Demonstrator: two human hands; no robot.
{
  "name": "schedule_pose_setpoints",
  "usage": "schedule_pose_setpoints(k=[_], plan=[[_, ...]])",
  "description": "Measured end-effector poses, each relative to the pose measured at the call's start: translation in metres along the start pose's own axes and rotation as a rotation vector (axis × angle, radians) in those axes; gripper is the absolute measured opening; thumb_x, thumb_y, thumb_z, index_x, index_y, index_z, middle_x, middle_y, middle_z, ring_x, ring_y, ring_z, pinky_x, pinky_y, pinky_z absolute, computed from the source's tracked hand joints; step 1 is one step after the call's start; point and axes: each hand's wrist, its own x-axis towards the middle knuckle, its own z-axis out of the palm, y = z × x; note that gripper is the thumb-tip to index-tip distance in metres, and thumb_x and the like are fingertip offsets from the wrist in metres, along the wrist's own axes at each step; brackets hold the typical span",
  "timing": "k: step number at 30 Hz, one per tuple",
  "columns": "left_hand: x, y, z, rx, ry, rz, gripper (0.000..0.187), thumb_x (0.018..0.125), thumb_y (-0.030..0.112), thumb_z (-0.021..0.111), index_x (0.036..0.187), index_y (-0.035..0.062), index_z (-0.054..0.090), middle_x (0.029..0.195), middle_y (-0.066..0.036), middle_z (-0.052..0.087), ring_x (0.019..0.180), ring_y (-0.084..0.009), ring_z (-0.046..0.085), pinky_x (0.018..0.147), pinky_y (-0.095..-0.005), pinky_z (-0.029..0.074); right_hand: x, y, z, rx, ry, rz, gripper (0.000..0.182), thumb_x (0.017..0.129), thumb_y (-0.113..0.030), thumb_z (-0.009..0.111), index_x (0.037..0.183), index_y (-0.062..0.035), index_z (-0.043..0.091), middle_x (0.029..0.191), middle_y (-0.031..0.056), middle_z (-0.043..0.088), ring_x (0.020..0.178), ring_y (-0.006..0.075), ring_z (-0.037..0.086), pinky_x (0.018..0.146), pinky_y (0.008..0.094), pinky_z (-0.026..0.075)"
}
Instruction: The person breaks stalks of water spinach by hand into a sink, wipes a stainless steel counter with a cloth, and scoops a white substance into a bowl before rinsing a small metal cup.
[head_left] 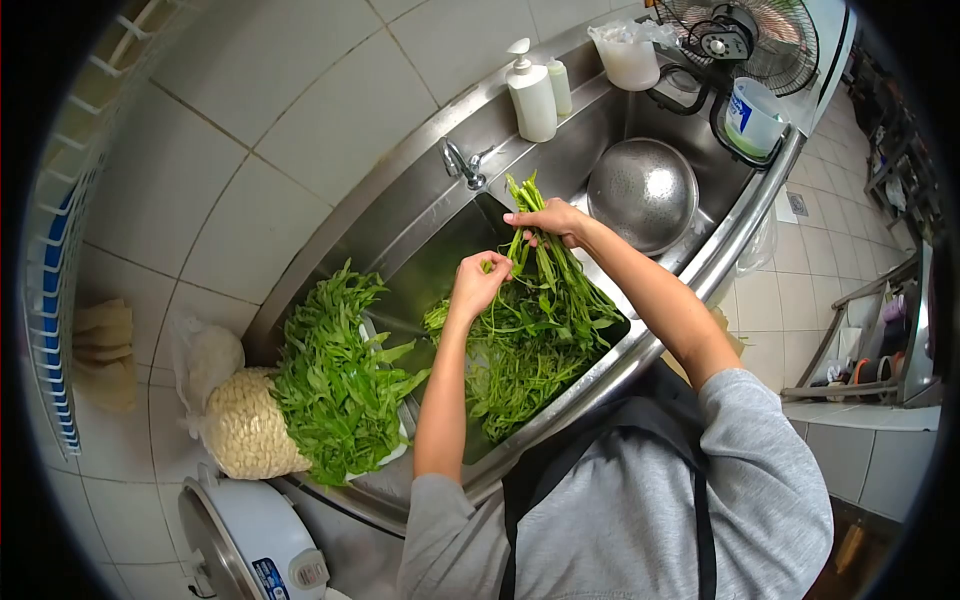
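Note:
My right hand (547,222) is closed round the stems of a bunch of leafy greens (560,290), held over the steel sink (415,265). The stem ends stick up above the fist, and the leaves hang down toward more greens in the basin (510,375). Just left of the bunch, my left hand (482,283) has its fingers pinched together at the stems; a thin green stem seems to be between them. Beside the basin on the left, a pile of greens (345,375) rests on a white tray (396,450).
A faucet (463,163) and soap bottle (532,98) line the sink's back. A metal bowl (643,195) sits in the right basin. At the upper right are a fan (735,35) and plastic tub (755,118). A bag (250,425) and rice cooker (250,540) stand left.

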Motion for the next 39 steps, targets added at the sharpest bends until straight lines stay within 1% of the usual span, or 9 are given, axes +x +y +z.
schedule_pose_setpoints(k=[11, 15, 19, 22, 25, 29, 35, 37, 39], plan=[[0.0, -0.048, -0.018, -0.466, 0.535, -0.23, 0.018, 0.081, 0.015, 0.049, 0.072, 0.0015, 0.058, 0.062, -0.003, 0.056, 0.047, -0.0075, 0.041, 0.047, -0.0215, 0.034, -0.016, 0.01, 0.021, 0.162, 0.011, -0.233, 0.025, 0.07, -0.02, 0.076, 0.072, -0.0051, 0.057, 0.062, 0.0008, 0.054, 0.052, 0.0091, 0.049, 0.049, 0.0233, 0.04], [-0.019, -0.063, -0.038, -0.307, 0.586, -0.113, 0.02, 0.086, 0.016, 0.039, 0.08, 0.0036, 0.053, 0.071, -0.008, 0.063, 0.054, -0.0073, 0.044, 0.05, -0.021, 0.035, -0.012, 0.012, 0.01, 0.193, -0.084, -0.192, 0.024, 0.071, -0.02, 0.075, 0.07, -0.0056, 0.056, 0.061, 0.0008, 0.055, 0.052, 0.009, 0.05, 0.048, 0.0235, 0.041], [-0.022, -0.056, -0.053, -0.374, 0.514, -0.019, 0.025, 0.091, 0.019, 0.036, 0.09, 0.001, 0.054, 0.062, -0.001, 0.051, 0.055, -0.0077, 0.044, 0.05, -0.0218, 0.035, -0.009, 0.007, 0.018, 0.108, -0.193, -0.094, 0.026, 0.072, -0.023, 0.075, 0.073, -0.0051, 0.056, 0.064, 0.0012, 0.056, 0.053, 0.0093, 0.051, 0.048, 0.0241, 0.042], [-0.027, -0.026, -0.042, -0.287, 0.118, -0.122, 0.038, 0.092, 0.036, 0.045, 0.101, 0.0009, 0.057, 0.06, 0.004, 0.043, 0.05, -0.0064, 0.04, 0.049, -0.0201, 0.034, -0.006, 0.004, 0.028, 0.094, -0.318, -0.117, 0.028, 0.072, -0.023, 0.074, 0.084, -0.0038, 0.058, 0.067, 0.0022, 0.056, 0.055, 0.0094, 0.051, 0.051, 0.0237, 0.043], [-0.023, -0.025, -0.025, 0.065, 0.006, 0.104, 0.035, 0.089, 0.037, 0.053, 0.096, 0.0027, 0.06, 0.06, 0.006, 0.042, 0.051, -0.0038, 0.036, 0.045, -0.02, 0.03, -0.002, 0.0, 0.034, 0.1, -0.426, -0.167, 0.033, 0.072, -0.022, 0.075, 0.094, -0.0031, 0.058, 0.07, 0.0028, 0.057, 0.061, 0.0093, 0.052, 0.053, 0.0233, 0.044], [-0.033, -0.027, -0.029, -0.006, 0.174, 0.138, 0.031, 0.089, 0.033, 0.053, 0.091, 0.0029, 0.062, 0.06, 0.005, 0.044, 0.053, -0.0041, 0.037, 0.047, -0.0217, 0.03, -0.007, -0.004, 0.022, 0.005, -0.43, -0.199, 0.035, 0.073, -0.02, 0.074, 0.099, -0.0032, 0.058, 0.08, 0.0049, 0.06, 0.066, 0.0092, 0.052, 0.055, 0.0223, 0.044], [-0.069, -0.073, -0.056, 0.158, 0.189, -0.121, 0.035, 0.086, 0.033, 0.056, 0.076, 0.0003, 0.064, 0.058, -0.004, 0.055, 0.05, -0.0137, 0.046, 0.052, -0.0304, 0.041, 0.02, 0.01, -0.013, 0.13, -0.149, -0.034, 0.021, 0.081, -0.019, 0.065, 0.091, -0.0042, 0.055, 0.076, 0.0066, 0.059, 0.065, 0.012, 0.057, 0.049, 0.0224, 0.045], [-0.074, -0.08, -0.054, 0.574, -0.033, -0.53, 0.058, 0.074, 0.055, 0.062, 0.06, -0.0012, 0.056, 0.058, -0.014, 0.057, 0.055, -0.0245, 0.055, 0.058, -0.0358, 0.044, 0.028, 0.014, -0.018, 0.27, -0.134, -0.005, 0.021, 0.082, -0.019, 0.064, 0.092, -0.0046, 0.053, 0.078, 0.0065, 0.059, 0.065, 0.0124, 0.056, 0.049, 0.0224, 0.045], [-0.081, -0.084, -0.033, 0.758, 0.027, -0.513, 0.059, 0.072, 0.058, 0.062, 0.062, -0.0004, 0.057, 0.057, -0.014, 0.058, 0.053, -0.0245, 0.056, 0.055, -0.0375, 0.044, 0.033, 0.016, -0.017, 0.287, -0.13, 0.013, 0.021, 0.084, -0.022, 0.061, 0.094, -0.0061, 0.053, 0.08, 0.006, 0.058, 0.066, 0.0133, 0.056, 0.051, 0.0262, 0.047]])
